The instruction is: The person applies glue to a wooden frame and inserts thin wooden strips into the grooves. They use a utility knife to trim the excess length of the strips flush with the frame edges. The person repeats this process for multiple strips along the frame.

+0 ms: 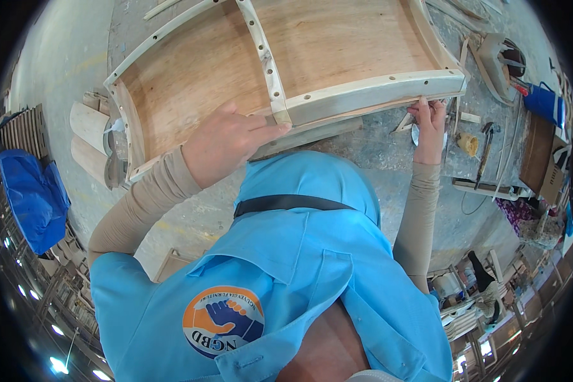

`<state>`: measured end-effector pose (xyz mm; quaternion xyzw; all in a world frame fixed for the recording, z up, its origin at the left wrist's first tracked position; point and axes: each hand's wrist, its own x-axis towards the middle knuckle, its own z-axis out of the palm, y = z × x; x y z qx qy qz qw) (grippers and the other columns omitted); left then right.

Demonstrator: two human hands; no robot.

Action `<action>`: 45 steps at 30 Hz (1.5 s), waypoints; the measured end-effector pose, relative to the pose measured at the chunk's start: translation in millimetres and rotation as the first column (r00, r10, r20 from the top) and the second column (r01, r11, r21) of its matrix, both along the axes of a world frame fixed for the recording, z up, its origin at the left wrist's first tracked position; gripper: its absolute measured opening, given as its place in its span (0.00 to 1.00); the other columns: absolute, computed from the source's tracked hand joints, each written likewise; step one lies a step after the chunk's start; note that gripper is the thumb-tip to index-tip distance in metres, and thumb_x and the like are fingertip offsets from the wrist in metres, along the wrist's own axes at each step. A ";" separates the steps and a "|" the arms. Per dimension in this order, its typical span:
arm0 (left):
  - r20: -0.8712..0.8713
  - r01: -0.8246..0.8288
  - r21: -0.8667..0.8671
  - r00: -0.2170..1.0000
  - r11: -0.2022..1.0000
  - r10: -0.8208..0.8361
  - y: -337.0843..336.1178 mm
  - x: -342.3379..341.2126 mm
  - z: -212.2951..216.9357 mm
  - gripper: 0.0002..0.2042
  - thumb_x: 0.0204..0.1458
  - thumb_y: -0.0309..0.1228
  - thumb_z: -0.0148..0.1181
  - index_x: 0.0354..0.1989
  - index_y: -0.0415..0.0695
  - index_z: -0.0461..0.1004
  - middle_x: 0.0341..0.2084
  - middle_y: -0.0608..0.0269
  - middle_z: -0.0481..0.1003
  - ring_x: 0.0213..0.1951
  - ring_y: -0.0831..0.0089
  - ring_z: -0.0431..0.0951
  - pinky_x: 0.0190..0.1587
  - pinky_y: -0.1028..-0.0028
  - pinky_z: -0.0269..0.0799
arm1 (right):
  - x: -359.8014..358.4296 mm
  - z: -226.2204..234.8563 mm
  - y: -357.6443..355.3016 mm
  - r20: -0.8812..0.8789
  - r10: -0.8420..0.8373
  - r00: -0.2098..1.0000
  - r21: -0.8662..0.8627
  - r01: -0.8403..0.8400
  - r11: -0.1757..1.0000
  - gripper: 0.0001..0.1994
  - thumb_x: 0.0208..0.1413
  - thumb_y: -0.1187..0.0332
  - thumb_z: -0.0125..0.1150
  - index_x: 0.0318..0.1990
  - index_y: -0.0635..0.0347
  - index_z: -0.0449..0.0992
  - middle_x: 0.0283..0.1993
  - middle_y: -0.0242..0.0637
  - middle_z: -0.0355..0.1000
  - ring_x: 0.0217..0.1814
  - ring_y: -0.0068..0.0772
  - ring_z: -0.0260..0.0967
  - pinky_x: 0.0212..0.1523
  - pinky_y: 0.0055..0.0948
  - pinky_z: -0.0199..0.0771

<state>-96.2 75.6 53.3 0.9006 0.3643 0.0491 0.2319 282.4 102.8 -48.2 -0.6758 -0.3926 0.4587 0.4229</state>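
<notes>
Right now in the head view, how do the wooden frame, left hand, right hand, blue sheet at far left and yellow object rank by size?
1. Wooden frame, even cut off at the top.
2. Left hand and blue sheet, too alike to rank.
3. Right hand.
4. Yellow object.

A frame (372, 93) is set ahead, flanked by panels (88, 121) and, farther left, a sheet (32, 197); at right, a hand tool (489, 131) is placed between frame and carton (552, 181).

Light bright, soft about the left hand (226, 143); glaring lamps (58, 365) (small, white) far below-left of it; outer edges bent.
</notes>
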 end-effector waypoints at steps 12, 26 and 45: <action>0.182 -0.358 -0.230 0.898 0.905 0.401 -8.7 -5.1 42.5 0.19 0.55 0.23 0.57 0.56 0.47 0.78 0.23 0.60 0.73 0.27 0.66 0.72 0.37 0.70 0.64 | -13.9 41.2 -20.6 0.767 0.106 0.633 0.268 -0.466 0.843 0.19 0.53 0.67 0.69 0.52 0.57 0.73 0.49 0.39 0.68 0.50 0.41 0.66 0.55 0.39 0.64; 0.265 -0.529 -0.287 0.758 0.799 0.596 -76.8 17.4 21.4 0.19 0.56 0.23 0.57 0.57 0.45 0.77 0.36 0.53 0.80 0.36 0.60 0.79 0.43 0.70 0.73 | -18.0 60.6 44.5 0.879 0.426 0.216 -0.017 -0.877 0.480 0.32 0.43 0.56 0.72 0.60 0.41 0.74 0.60 0.27 0.70 0.69 0.38 0.60 0.71 0.59 0.43; 0.338 -0.781 -0.257 0.480 0.570 0.809 -163.2 81.6 15.0 0.19 0.55 0.22 0.58 0.57 0.46 0.76 0.45 0.53 0.80 0.41 0.54 0.80 0.44 0.65 0.76 | -25.7 59.0 70.0 0.787 0.509 0.348 0.236 -0.933 0.272 0.25 0.38 0.58 0.76 0.48 0.50 0.80 0.44 0.32 0.74 0.51 0.39 0.67 0.55 0.39 0.59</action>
